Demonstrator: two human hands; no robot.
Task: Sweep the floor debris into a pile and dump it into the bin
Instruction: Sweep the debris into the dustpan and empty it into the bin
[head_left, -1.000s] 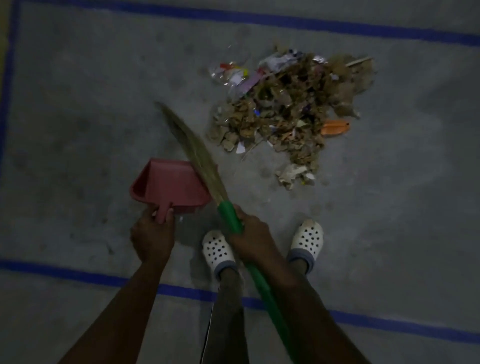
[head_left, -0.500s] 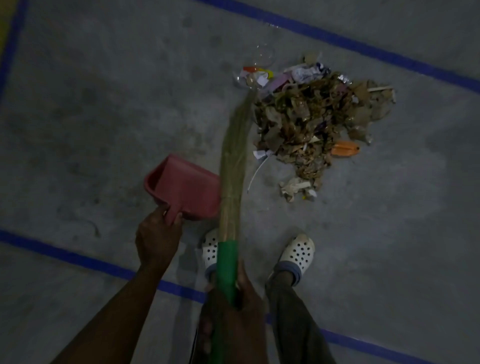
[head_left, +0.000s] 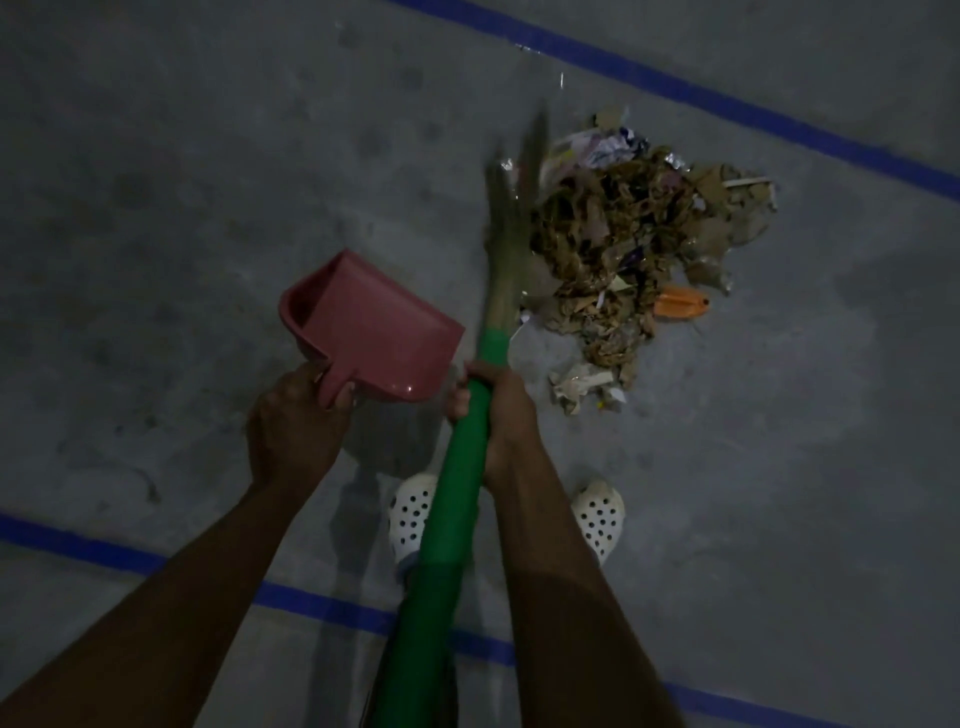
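Note:
A pile of debris (head_left: 623, 239) lies on the grey floor: dry leaves, crumpled paper, wrappers and an orange plastic piece (head_left: 678, 302). My right hand (head_left: 493, 410) grips the green handle of a grass broom (head_left: 511, 249). The blurred bristles lie along the pile's left edge. My left hand (head_left: 296, 426) holds the handle of a pink dustpan (head_left: 374, 327), which is lifted off the floor left of the broom, its mouth turned up and to the left. No bin is in view.
Blue tape lines (head_left: 727, 106) cross the concrete floor beyond the pile and behind my feet. My white perforated clogs (head_left: 597, 514) stand just below the pile. A few scraps of paper (head_left: 582, 384) lie apart at the pile's near edge.
The broom swung from the left of the dustpan across to the pile's left edge, pushing loose wrappers in. My right hand moved up the handle. The dustpan stayed held in my left hand.

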